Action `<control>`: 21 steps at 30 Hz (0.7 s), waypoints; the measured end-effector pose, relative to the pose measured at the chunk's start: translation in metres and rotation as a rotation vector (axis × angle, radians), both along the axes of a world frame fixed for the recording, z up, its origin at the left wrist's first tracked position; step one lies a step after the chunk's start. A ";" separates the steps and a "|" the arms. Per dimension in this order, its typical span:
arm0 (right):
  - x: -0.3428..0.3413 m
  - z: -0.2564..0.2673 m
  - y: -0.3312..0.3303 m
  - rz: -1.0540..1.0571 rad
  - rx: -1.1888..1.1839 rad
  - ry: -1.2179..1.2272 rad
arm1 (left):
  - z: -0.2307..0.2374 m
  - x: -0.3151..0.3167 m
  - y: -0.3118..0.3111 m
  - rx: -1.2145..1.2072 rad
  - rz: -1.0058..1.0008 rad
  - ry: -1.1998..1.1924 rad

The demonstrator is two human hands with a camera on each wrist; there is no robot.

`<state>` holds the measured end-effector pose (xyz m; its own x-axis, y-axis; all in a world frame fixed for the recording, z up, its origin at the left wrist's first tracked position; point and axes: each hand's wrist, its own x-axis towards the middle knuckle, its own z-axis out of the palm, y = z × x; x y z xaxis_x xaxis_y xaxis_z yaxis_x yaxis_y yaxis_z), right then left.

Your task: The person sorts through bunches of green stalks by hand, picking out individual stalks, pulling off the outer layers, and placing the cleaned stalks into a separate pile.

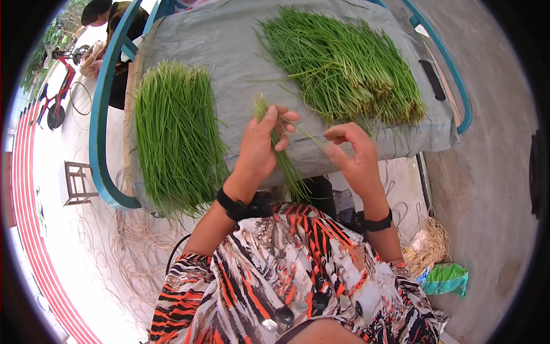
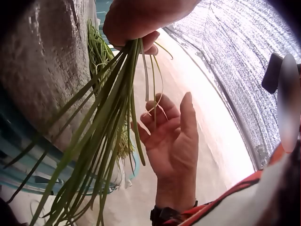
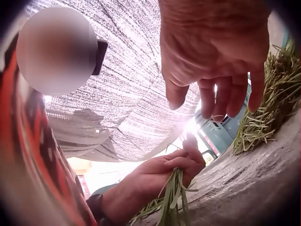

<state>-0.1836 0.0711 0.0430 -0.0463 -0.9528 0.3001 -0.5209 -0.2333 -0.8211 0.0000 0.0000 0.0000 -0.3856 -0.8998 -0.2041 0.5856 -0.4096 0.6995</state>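
Note:
My left hand (image 1: 258, 146) grips a small bunch of chives (image 1: 289, 169) near its pale ends, over the near edge of the cloth. Long green leaves trail down from the fist toward my body, as the left wrist view shows closely. A few thin strands (image 2: 155, 84) stick out sideways toward my right hand (image 1: 355, 157). That hand hovers just to the right, its fingers bent loosely and its thumb apart from them. Strand tips overlap its fingers in the left wrist view. To the left lies a neat chive pile (image 1: 175, 132); a larger heap of chives (image 1: 344, 63) is at the back right.
Grey cloth (image 1: 240, 69) covers the table, with blue metal rails (image 1: 98, 126) at its sides. A dark phone-like slab (image 1: 432, 80) lies at the right edge. Dried strands (image 1: 429, 243) and a green bag (image 1: 447, 279) sit on the floor. Another person (image 1: 123, 17) is at the far left.

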 end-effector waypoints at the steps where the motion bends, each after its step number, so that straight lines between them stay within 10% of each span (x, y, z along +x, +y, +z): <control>1: 0.005 0.002 -0.003 0.024 -0.011 0.069 | 0.003 -0.001 0.001 -0.002 -0.002 -0.009; 14: -0.001 -0.004 0.000 0.051 0.136 -0.088 | 0.001 -0.009 0.012 -0.060 -0.051 -0.092; 21: -0.001 -0.006 -0.007 0.240 0.251 -0.624 | -0.008 -0.020 0.016 0.023 -0.119 -0.122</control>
